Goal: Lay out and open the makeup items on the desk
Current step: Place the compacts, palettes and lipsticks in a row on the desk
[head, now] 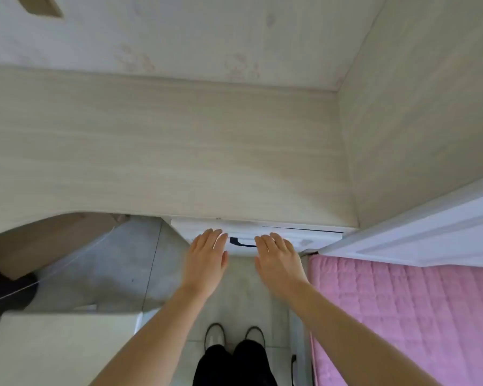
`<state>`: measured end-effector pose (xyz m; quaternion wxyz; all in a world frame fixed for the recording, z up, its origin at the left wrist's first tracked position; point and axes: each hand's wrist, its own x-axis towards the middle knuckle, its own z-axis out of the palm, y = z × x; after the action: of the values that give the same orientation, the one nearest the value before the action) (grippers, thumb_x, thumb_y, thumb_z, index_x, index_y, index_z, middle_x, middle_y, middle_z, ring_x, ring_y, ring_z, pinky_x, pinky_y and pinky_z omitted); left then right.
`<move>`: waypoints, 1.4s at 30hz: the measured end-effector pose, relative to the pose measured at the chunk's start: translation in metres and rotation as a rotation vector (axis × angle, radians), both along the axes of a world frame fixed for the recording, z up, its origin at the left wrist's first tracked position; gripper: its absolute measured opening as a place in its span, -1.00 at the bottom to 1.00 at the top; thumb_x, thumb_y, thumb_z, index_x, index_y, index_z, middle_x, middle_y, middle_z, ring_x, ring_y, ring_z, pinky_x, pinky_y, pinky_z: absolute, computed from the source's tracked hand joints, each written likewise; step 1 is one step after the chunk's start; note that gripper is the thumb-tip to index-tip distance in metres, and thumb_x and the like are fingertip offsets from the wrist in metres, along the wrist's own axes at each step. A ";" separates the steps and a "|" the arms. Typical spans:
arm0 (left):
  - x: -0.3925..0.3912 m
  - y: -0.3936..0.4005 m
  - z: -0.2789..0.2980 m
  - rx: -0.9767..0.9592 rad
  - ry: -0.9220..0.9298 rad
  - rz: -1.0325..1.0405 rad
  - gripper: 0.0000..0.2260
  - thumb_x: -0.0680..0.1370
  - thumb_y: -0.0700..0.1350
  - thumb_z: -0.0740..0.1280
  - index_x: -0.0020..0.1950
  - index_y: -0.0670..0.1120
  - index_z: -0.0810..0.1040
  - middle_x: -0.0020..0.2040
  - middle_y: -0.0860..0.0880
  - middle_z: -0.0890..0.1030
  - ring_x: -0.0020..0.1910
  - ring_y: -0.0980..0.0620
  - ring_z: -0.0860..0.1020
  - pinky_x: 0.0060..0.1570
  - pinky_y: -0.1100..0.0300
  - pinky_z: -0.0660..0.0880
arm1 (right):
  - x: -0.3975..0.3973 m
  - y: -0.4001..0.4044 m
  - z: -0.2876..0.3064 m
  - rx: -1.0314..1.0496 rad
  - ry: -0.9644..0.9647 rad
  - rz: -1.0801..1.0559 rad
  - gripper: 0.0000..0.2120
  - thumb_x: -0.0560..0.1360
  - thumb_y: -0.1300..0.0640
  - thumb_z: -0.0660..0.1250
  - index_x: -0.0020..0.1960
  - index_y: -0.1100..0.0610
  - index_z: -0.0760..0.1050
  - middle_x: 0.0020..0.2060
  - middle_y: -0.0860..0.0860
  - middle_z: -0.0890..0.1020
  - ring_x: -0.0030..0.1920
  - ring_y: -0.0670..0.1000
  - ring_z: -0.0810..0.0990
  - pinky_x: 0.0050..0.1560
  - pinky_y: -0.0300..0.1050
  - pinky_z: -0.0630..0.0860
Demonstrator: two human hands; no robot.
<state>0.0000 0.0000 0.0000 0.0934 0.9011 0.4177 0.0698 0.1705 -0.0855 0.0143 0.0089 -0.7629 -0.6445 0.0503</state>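
Hands at lower centre of the frame: left hand (207, 259) and right hand (278, 263) flat, fingers straight and together, against a white drawer front (313, 238), either side of its dark handle (241, 243); pale wooden desk (162, 151) fills the middle; makeup items not visible; pink quilt (402, 316) lower right.

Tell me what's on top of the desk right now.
Nothing shows on the desk: its pale wood-grain top is bare, with no makeup items in view. Both hands, left hand and right hand, reach toward the drawer below its edge; the drawer's contents are hidden.
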 end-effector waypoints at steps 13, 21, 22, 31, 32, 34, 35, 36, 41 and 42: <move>-0.002 0.015 -0.041 0.044 0.007 0.008 -0.44 0.45 -0.17 0.35 0.45 -0.14 0.33 0.35 -0.09 0.36 0.40 -0.15 0.30 0.40 -0.13 0.23 | -0.017 0.027 -0.072 -0.329 0.057 0.035 -0.56 0.47 0.20 0.27 0.33 0.28 0.36 0.17 0.16 0.53 0.21 0.18 0.49 0.20 0.05 0.43; 0.002 0.011 -0.049 0.077 -0.015 0.032 -0.46 0.48 -0.13 0.32 0.46 -0.12 0.33 0.36 -0.11 0.32 0.39 -0.19 0.29 0.41 -0.16 0.20 | -0.025 0.029 -0.076 -0.361 0.066 -0.068 -0.52 0.51 0.19 0.21 0.40 0.22 0.21 0.28 0.14 0.40 0.29 0.17 0.36 0.41 0.07 0.21; 0.003 0.012 -0.049 0.088 -0.032 0.037 -0.49 0.49 -0.12 0.32 0.44 -0.12 0.35 0.35 -0.12 0.35 0.37 -0.19 0.30 0.40 -0.16 0.22 | -0.026 0.029 -0.077 -0.357 0.068 -0.070 -0.52 0.51 0.19 0.22 0.39 0.21 0.21 0.28 0.14 0.40 0.29 0.17 0.37 0.41 0.06 0.21; -0.004 0.021 -0.048 0.122 -0.098 -0.088 -0.75 0.47 -0.15 0.38 0.11 -0.19 0.50 0.26 -0.12 0.52 0.31 -0.15 0.44 0.35 -0.10 0.31 | -0.031 0.003 -0.076 -0.317 0.109 -0.026 -0.55 0.48 0.22 0.23 0.35 0.20 0.27 0.21 0.12 0.45 0.19 0.15 0.42 0.36 0.01 0.26; -0.005 0.018 -0.048 0.110 -0.093 -0.080 -0.73 0.46 -0.15 0.40 0.13 -0.18 0.50 0.26 -0.11 0.53 0.31 -0.13 0.45 0.38 -0.09 0.29 | -0.032 -0.001 -0.075 -0.309 0.117 -0.017 -0.54 0.48 0.23 0.22 0.37 0.21 0.27 0.22 0.12 0.45 0.20 0.15 0.42 0.37 0.01 0.26; -0.008 0.011 -0.048 0.093 -0.082 -0.062 -0.66 0.47 -0.15 0.40 0.21 -0.17 0.49 0.26 -0.09 0.54 0.31 -0.12 0.45 0.40 -0.09 0.26 | -0.035 -0.010 -0.074 -0.303 0.130 -0.003 -0.52 0.49 0.25 0.22 0.40 0.22 0.25 0.25 0.12 0.44 0.24 0.15 0.41 0.39 0.00 0.25; -0.010 0.007 -0.048 0.087 -0.074 -0.059 -0.63 0.48 -0.14 0.38 0.27 -0.16 0.47 0.27 -0.09 0.53 0.32 -0.12 0.45 0.40 -0.09 0.25 | -0.036 -0.013 -0.073 -0.302 0.141 0.003 -0.50 0.49 0.26 0.21 0.41 0.23 0.24 0.27 0.13 0.44 0.27 0.16 0.40 0.39 0.00 0.25; -0.011 0.003 -0.047 0.087 -0.064 -0.060 -0.60 0.50 -0.12 0.35 0.33 -0.15 0.45 0.28 -0.09 0.53 0.33 -0.12 0.44 0.41 -0.10 0.25 | -0.037 -0.016 -0.071 -0.298 0.156 0.008 -0.49 0.49 0.27 0.20 0.43 0.25 0.23 0.28 0.14 0.43 0.29 0.16 0.39 0.39 -0.01 0.26; -0.019 -0.011 -0.046 0.070 -0.043 -0.038 -0.57 0.53 -0.13 0.34 0.39 -0.13 0.43 0.28 -0.07 0.52 0.34 -0.10 0.43 0.42 -0.09 0.21 | -0.036 -0.034 -0.053 -0.101 0.201 0.050 -0.53 0.28 0.37 0.40 0.19 0.28 0.51 0.04 0.14 0.60 0.10 0.18 0.59 0.06 -0.01 0.55; -0.020 -0.014 -0.046 0.060 -0.048 -0.037 -0.58 0.53 -0.14 0.34 0.39 -0.13 0.43 0.28 -0.08 0.52 0.34 -0.10 0.43 0.42 -0.10 0.21 | -0.035 -0.038 -0.050 -0.031 0.189 0.044 -0.52 0.22 0.38 0.43 0.15 0.27 0.55 0.00 0.12 0.63 0.05 0.17 0.61 -0.03 -0.02 0.58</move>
<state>-0.0197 -0.0136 -0.0458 0.0774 0.9092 0.3961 0.1021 0.1354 -0.1234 -0.0355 0.0570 -0.7405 -0.6565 0.1321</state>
